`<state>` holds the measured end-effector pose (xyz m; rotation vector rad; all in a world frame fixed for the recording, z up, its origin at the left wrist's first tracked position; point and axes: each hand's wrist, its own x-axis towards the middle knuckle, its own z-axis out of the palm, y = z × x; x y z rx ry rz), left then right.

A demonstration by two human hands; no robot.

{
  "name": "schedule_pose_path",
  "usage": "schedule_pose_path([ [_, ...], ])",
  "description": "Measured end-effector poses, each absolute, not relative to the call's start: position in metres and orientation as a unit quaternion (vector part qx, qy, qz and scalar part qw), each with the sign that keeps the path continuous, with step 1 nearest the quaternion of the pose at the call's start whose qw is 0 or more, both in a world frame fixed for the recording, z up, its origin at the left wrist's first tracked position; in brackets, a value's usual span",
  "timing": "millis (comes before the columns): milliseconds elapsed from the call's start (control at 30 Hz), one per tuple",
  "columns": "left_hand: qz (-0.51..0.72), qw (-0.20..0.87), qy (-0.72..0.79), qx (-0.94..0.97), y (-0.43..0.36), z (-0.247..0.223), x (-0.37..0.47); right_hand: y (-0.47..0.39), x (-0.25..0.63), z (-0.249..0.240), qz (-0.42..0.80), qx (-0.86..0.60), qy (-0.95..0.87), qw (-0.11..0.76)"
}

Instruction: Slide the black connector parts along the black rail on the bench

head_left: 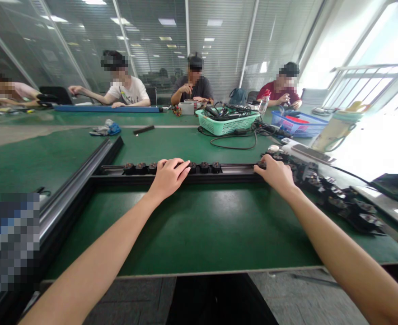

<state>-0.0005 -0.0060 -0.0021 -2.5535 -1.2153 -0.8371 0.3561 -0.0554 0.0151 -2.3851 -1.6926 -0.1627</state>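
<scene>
A long black rail [232, 179] with a silvery inner channel lies crosswise on the table. Small black round-topped parts [204, 167] stand in a row along it. My left hand [170, 176] rests over the middle of this row, its fingers curled round one of the parts and hiding several. At the rail's right end, my right hand [276, 174] pinches another small black part [261, 165], mostly covered by the fingers. Many loose black parts [334, 194] with metallic bits lie heaped to the right of that hand.
A second long black rail [73, 187] runs along the left. Behind are gloves [105, 128], a short black bar [143, 130], a green basket [227, 123] of cables and a blue basket [298, 124]. A tumbler [337, 131] stands right. Several people sit across the table.
</scene>
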Motion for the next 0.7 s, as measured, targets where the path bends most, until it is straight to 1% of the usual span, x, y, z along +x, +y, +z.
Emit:
schedule_pose_path([
  [700,-0.284,0.092,-0.411,-0.862,-0.0071,-0.001,-0.0001,-0.0555,0.3587,0.0165,-0.05,-0.819,-0.562,0.103],
])
